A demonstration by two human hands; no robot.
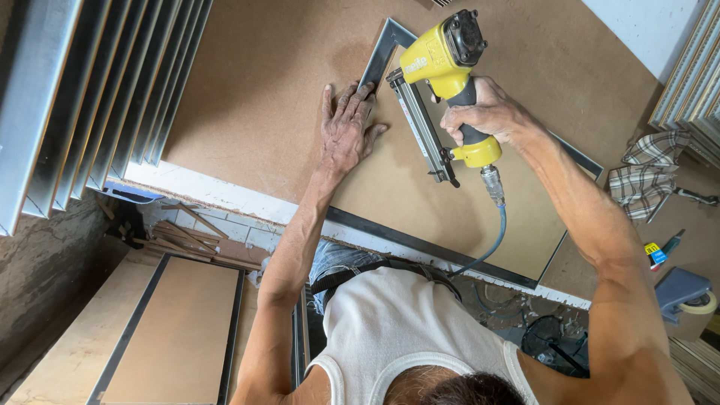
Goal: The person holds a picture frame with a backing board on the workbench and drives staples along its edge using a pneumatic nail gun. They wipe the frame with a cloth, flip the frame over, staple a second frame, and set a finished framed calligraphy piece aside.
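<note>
The stapler (439,82) stands nose-down on the frame (390,41) near its far corner, on the brown board (262,97). The right hand (487,112) is closed round its grip; the left hand (346,127) lies flat, fingers pressing the frame edge. Keep the nose square and those fingers clear. The hose (491,240) hangs toward the body.

A glossy yellow plastic nail gun (442,56) with a metal magazine is seen over matt, smooth brown fibreboard (262,97).
</note>
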